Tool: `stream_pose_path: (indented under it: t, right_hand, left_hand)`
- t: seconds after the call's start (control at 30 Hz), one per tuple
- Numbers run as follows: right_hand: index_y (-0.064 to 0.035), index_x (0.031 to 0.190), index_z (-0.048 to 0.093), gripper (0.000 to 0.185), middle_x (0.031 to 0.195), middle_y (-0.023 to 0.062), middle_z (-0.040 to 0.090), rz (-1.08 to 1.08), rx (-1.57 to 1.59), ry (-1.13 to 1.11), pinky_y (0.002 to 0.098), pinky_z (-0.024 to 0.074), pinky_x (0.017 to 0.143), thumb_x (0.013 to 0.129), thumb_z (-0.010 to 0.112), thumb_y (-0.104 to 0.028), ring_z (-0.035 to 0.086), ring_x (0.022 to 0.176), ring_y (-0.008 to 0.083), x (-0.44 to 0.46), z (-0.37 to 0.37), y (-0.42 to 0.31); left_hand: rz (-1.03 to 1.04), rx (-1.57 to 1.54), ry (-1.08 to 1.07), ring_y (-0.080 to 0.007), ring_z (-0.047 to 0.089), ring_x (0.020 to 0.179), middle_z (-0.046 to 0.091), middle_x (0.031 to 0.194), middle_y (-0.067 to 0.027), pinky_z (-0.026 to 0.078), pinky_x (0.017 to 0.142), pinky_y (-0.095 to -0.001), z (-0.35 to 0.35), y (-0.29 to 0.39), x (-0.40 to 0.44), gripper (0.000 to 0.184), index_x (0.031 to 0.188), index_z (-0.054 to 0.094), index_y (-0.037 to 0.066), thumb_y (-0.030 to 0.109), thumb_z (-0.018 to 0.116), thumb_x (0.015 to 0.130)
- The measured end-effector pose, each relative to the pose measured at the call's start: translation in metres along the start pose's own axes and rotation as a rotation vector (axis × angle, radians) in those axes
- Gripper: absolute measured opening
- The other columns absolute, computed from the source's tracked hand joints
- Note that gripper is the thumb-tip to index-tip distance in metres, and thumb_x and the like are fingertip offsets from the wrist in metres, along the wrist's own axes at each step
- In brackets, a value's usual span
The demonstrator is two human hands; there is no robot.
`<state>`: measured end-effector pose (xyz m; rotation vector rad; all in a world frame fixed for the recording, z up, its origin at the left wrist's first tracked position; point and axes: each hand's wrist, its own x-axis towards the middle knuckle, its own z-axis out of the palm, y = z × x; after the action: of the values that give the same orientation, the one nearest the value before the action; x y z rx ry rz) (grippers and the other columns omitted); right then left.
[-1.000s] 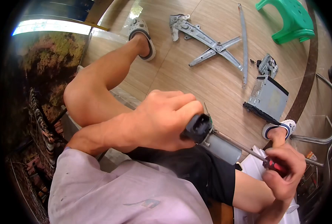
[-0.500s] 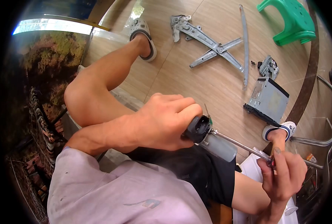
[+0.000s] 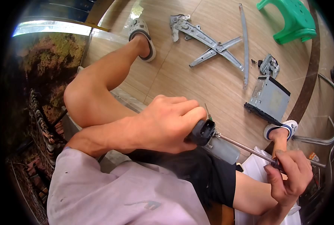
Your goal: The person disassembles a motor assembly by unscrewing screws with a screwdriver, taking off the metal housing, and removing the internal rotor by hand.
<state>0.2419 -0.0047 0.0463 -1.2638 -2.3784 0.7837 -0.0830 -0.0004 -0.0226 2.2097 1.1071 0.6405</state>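
My left hand (image 3: pixel 170 122) is closed around a small electric motor, probably a window motor, with a black plug socket and a silver cylinder (image 3: pixel 225 150). Its other end is hidden in my palm. In my right hand (image 3: pixel 292 174) is a screwdriver (image 3: pixel 245 146), its handle pinched between thumb and fingers. The long metal shaft points left, and its tip meets the motor beside the black socket. Whether a screw sits under the tip cannot be made out. Both hands are above my lap.
On the tiled floor lie a metal window regulator (image 3: pixel 219 48) with crossed arms, a boxy metal car unit (image 3: pixel 272 98) and a smaller mechanism (image 3: pixel 269 66). A green stool (image 3: pixel 292 20) stands at the upper right. Chrome chair legs (image 3: pixel 317 140) are at the right.
The motor and both hands have shifted slightly right and down. My right thumb and fingers have changed position around the screwdriver handle.
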Motion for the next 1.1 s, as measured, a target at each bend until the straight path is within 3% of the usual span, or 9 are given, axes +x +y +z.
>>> stream_pose_path:
  t: [0.17, 0.27, 0.37, 0.47, 0.67, 0.77, 0.83, 0.9, 1.1]
  right_hand:
    - [0.0038, 0.103, 0.069, 0.043, 0.075, 0.0102, 0.063, 0.102, 0.091, 0.008, 0.0266, 0.0390, 0.052, 0.075, 0.083, -0.027, 0.056, 0.061, 0.0163, -0.005, -0.004, -0.002]
    - [0.0061, 0.104, 0.069, 0.046, 0.077, 0.0103, 0.064, 0.445, 0.663, 0.061, 0.0258, 0.0408, 0.050, 0.082, 0.080, -0.033, 0.057, 0.057, 0.0134, -0.009, -0.010, 0.002]
    - [0.0086, 0.103, 0.069, 0.049, 0.072, 0.0108, 0.065, 0.753, 0.835, -0.122, 0.0249, 0.0425, 0.047, 0.087, 0.077, -0.037, 0.057, 0.050, 0.0115, -0.006, -0.019, -0.004]
    - [0.0075, 0.096, 0.071, 0.040, 0.062, 0.0081, 0.064, 0.535, 0.587, -0.311, 0.0249, 0.0420, 0.046, 0.086, 0.077, -0.031, 0.055, 0.044, 0.0128, -0.014, -0.016, 0.010]
    - [0.0016, 0.097, 0.071, 0.036, 0.067, 0.0090, 0.061, 0.046, -0.130, -0.008, 0.0331, 0.0360, 0.053, 0.072, 0.082, -0.021, 0.054, 0.055, 0.0235, -0.006, 0.005, -0.002]
    - [0.0017, 0.091, 0.069, 0.035, 0.083, 0.0237, 0.065, -0.047, -0.225, 0.085, 0.0298, 0.0411, 0.050, 0.064, 0.082, -0.017, 0.058, 0.055, 0.0264, -0.005, 0.009, 0.002]
    - [0.0016, 0.092, 0.069, 0.034, 0.084, 0.0234, 0.065, 0.012, -0.141, 0.076, 0.0293, 0.0420, 0.053, 0.066, 0.081, -0.016, 0.058, 0.057, 0.0249, -0.006, 0.006, 0.001]
    - [0.0007, 0.102, 0.071, 0.034, 0.070, 0.0083, 0.059, 0.150, 0.028, 0.044, 0.0326, 0.0380, 0.064, 0.075, 0.080, -0.018, 0.053, 0.061, 0.0206, -0.007, 0.003, -0.006]
    - [0.0035, 0.103, 0.070, 0.033, 0.080, 0.0086, 0.061, 0.627, 0.538, -0.070, 0.0245, 0.0362, 0.056, 0.090, 0.073, -0.027, 0.052, 0.061, 0.0111, 0.001, -0.008, -0.012]
  left_hand:
    - [-0.031, -0.037, 0.018, -0.0224, 0.055, 0.056, 0.051, 0.068, -0.0037, 0.043, 0.047, -0.0349, -0.003, 0.004, 0.005, 0.031, 0.077, 0.056, 0.008, 0.011, 0.082, 0.059]
    - [-0.029, -0.048, 0.025, -0.0224, 0.055, 0.055, 0.051, 0.068, -0.0038, 0.043, 0.047, -0.0351, -0.004, 0.007, 0.007, 0.031, 0.078, 0.057, 0.008, 0.012, 0.082, 0.060]
    - [-0.001, -0.057, 0.025, -0.0222, 0.055, 0.055, 0.051, 0.068, -0.0037, 0.043, 0.047, -0.0351, -0.002, 0.007, 0.008, 0.031, 0.077, 0.056, 0.008, 0.012, 0.082, 0.060]
    - [0.002, -0.052, 0.008, -0.0225, 0.056, 0.056, 0.051, 0.068, -0.0038, 0.044, 0.047, -0.0351, 0.000, 0.005, 0.007, 0.032, 0.077, 0.056, 0.008, 0.012, 0.082, 0.059]
    - [-0.121, -0.065, -0.034, -0.0238, 0.057, 0.058, 0.053, 0.070, -0.0045, 0.046, 0.051, -0.0356, -0.005, 0.004, 0.007, 0.035, 0.081, 0.057, 0.009, 0.011, 0.083, 0.056]
    - [-0.150, -0.080, -0.040, -0.0238, 0.058, 0.060, 0.054, 0.072, -0.0046, 0.046, 0.052, -0.0355, -0.008, 0.005, 0.008, 0.036, 0.082, 0.057, 0.009, 0.010, 0.083, 0.056]
    - [-0.137, -0.085, -0.030, -0.0239, 0.058, 0.060, 0.054, 0.072, -0.0046, 0.046, 0.052, -0.0355, -0.009, 0.006, 0.009, 0.036, 0.082, 0.057, 0.008, 0.010, 0.083, 0.056]
    - [-0.125, -0.092, -0.032, -0.0240, 0.058, 0.060, 0.054, 0.072, -0.0046, 0.045, 0.052, -0.0355, -0.008, 0.007, 0.010, 0.036, 0.081, 0.057, 0.008, 0.010, 0.083, 0.057]
    - [-0.094, -0.065, -0.042, -0.0240, 0.057, 0.059, 0.053, 0.071, -0.0048, 0.045, 0.052, -0.0358, -0.005, 0.007, 0.009, 0.035, 0.080, 0.057, 0.008, 0.010, 0.083, 0.056]
